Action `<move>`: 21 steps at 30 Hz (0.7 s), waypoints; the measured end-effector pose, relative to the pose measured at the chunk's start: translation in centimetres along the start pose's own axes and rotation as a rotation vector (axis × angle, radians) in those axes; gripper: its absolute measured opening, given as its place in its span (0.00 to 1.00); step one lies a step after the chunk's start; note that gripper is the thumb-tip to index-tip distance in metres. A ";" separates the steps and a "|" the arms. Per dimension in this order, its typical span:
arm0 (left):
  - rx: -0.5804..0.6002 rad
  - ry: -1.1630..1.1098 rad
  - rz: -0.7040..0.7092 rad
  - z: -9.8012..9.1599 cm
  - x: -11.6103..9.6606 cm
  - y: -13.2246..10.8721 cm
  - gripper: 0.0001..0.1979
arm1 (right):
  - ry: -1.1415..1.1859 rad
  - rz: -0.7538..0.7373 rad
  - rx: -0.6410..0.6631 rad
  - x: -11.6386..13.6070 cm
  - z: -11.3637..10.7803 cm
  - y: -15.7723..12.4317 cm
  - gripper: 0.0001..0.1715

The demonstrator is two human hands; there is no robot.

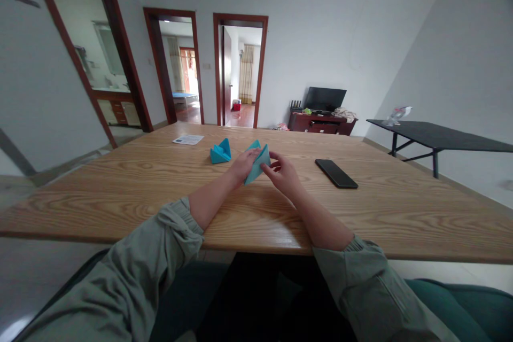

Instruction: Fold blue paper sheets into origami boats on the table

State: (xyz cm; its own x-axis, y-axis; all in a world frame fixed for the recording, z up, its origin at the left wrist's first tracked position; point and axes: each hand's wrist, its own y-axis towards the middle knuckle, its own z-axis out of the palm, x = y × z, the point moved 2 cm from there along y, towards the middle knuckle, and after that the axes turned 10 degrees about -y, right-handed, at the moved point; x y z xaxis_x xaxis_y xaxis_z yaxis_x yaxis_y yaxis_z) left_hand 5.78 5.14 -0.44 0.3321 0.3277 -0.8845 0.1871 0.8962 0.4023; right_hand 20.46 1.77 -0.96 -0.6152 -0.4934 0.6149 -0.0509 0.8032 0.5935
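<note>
Observing from within the room: across the wood-grain surface [140, 197], the person's right grip [285, 173] pinches the right edge of a folded light-blue paper [257, 168], while the left grip [240, 164] clasps its other side. Whether the paper touches the surface: cannot tell. Black smartphone [335, 173] lies flat, right of both hands. Deeper-blue origami piece [220, 154] sits just left; printed sheet [188, 140] beyond it. Far wall: television [325, 99] on a red-brown cabinet [315, 124].

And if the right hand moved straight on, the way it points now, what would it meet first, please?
The folded light-blue paper, which the right hand seems to touch; next probably the left hand, though the depth there is unclear.
</note>
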 end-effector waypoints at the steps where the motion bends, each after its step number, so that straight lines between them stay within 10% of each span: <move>1: -0.005 -0.014 -0.019 0.1 0.1 0.0 0.25 | 0.056 0.029 0.014 0.0 0.3 0.0 0.33; 12: -0.280 0.183 0.186 -0.4 -1.0 -0.2 0.29 | 0.357 0.178 0.036 0.7 1.4 -0.2 0.39; 21: -0.122 0.130 0.186 0.8 -1.2 -1.1 0.34 | 0.398 0.098 0.034 1.1 1.3 -0.1 0.31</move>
State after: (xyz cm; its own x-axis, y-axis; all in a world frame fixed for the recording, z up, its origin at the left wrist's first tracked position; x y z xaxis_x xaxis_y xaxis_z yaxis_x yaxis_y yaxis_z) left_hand 5.95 3.54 0.36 0.2270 0.5192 -0.8239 0.0185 0.8436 0.5367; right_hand 18.75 1.57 -1.07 -0.2668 -0.4991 0.8245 -0.0373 0.8602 0.5086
